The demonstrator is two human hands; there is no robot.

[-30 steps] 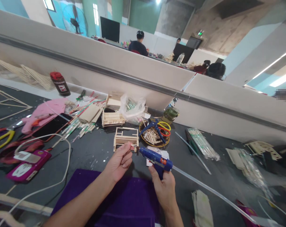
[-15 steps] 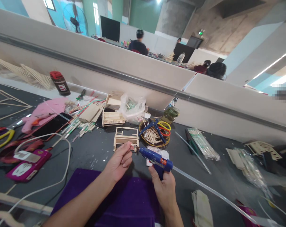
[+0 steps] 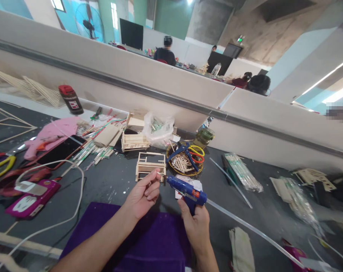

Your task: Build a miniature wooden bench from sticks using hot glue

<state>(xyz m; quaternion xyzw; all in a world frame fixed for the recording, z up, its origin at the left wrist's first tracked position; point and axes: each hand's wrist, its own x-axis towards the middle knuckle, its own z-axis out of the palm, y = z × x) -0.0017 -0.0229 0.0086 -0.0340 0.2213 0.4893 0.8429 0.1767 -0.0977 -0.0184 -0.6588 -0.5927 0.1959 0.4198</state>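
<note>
My left hand [image 3: 141, 194] pinches a thin stick [image 3: 161, 175] at the nozzle of the glue gun [image 3: 185, 189] my right hand [image 3: 195, 223] grips; hot glue could burn my fingertips.

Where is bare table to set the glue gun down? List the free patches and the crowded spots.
Free: dark table between the white cable, the stick frame and the purple cloth. Also free: the strip beyond the glue stick, below the wrapped stick bundle. Crowded: the back edge around the round tray and plastic bag, and the left side with phones and pliers.
</note>
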